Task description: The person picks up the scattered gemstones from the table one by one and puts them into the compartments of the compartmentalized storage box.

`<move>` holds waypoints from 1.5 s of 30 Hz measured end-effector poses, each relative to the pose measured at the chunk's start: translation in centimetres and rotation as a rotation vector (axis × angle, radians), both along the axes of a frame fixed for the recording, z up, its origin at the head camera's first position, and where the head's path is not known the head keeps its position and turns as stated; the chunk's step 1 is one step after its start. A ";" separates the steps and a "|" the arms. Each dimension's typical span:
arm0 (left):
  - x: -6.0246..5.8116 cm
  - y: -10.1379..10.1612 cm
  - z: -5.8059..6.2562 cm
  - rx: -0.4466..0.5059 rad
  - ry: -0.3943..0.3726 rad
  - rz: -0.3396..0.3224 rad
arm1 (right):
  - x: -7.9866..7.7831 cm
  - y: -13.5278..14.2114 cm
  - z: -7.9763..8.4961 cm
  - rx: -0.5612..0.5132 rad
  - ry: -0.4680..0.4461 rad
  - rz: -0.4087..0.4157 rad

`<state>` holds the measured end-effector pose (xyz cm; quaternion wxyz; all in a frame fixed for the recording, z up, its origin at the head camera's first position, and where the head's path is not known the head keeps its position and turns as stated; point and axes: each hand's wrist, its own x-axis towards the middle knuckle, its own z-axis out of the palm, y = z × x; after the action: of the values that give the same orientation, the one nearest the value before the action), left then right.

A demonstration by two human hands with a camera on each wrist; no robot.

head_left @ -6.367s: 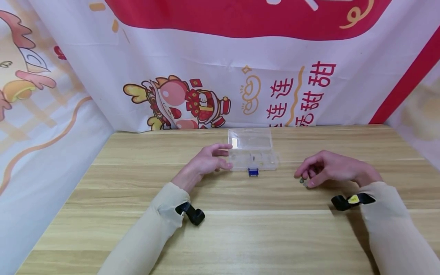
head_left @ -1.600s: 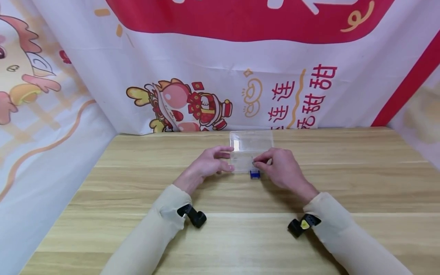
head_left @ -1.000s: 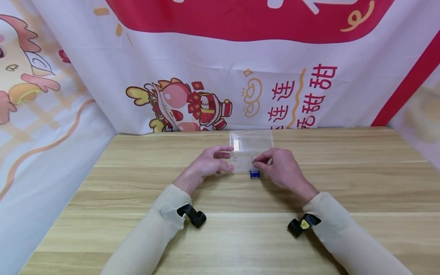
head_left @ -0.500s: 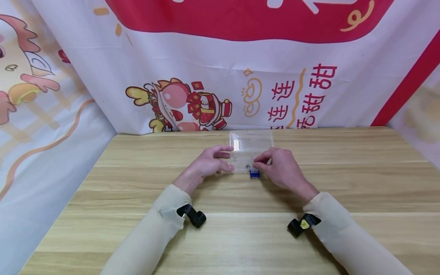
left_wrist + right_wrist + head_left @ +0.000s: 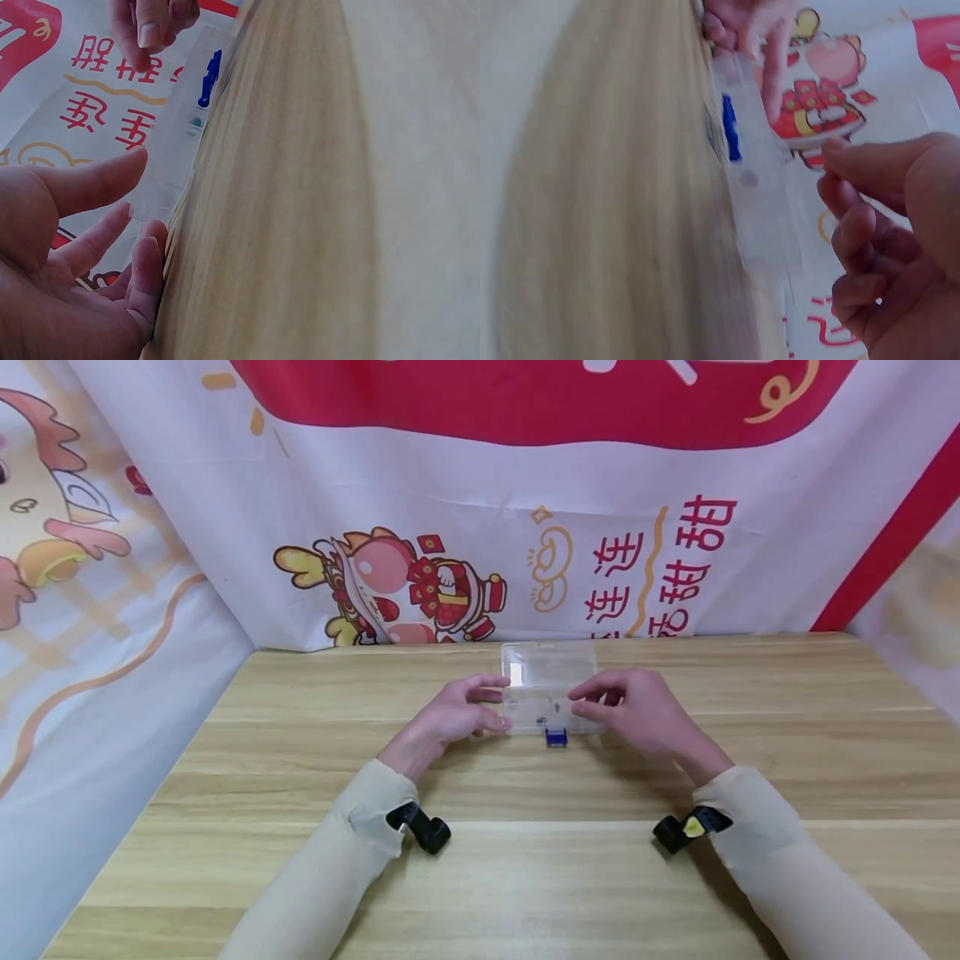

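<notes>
A clear plastic compartment box (image 5: 522, 702) lies on the table, its see-through lid (image 5: 555, 662) tipped open at the back. A blue clasp (image 5: 556, 738) hangs on the front edge. Tiny dark pieces, one of them (image 5: 541, 720) near the front, show in the compartments; in the left wrist view one small piece (image 5: 195, 121) looks greenish. My left hand (image 5: 465, 710) rests at the box's left end, thumb and fingers spread along it. Over the right side of the box hovers my right hand (image 5: 637, 706), fingers loosely bent; nothing shows between its fingertips.
The wood-grain table (image 5: 480, 877) extends toward me and to both sides. Behind the box a printed white and red cloth (image 5: 450, 485) hangs down to the table's back edge. Black wrist cameras (image 5: 420, 828) sit on both sleeves.
Earlier my right hand pinched a small greenish piece off to the right, then brought it to the box. It has now drawn back rightward, leaving a piece visible near the front. My left hand stayed.
</notes>
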<state>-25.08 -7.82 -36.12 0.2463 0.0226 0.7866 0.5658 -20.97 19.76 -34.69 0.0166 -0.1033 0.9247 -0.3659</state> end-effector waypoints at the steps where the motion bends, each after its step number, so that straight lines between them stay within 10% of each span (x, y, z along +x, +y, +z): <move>1: 0.0 0.0 0.0 0.001 0.000 0.001 | 0.0 0.4 0.1 -0.016 -0.002 0.003; 13: 0.1 0.3 0.0 0.012 0.006 -0.005 | -0.3 5.2 -0.2 -0.165 -0.113 0.070; 31: 0.1 0.0 -0.1 0.006 -0.002 0.004 | -1.0 9.9 -1.4 -0.095 -0.387 0.270; 45: 0.0 0.0 -0.1 0.010 0.002 -0.002 | -1.2 10.0 -1.8 -0.032 -0.384 0.349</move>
<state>-25.12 -7.87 -36.19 0.2459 0.0249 0.7840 0.5694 -22.17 29.73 -36.48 0.2529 -0.1901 0.8669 -0.3851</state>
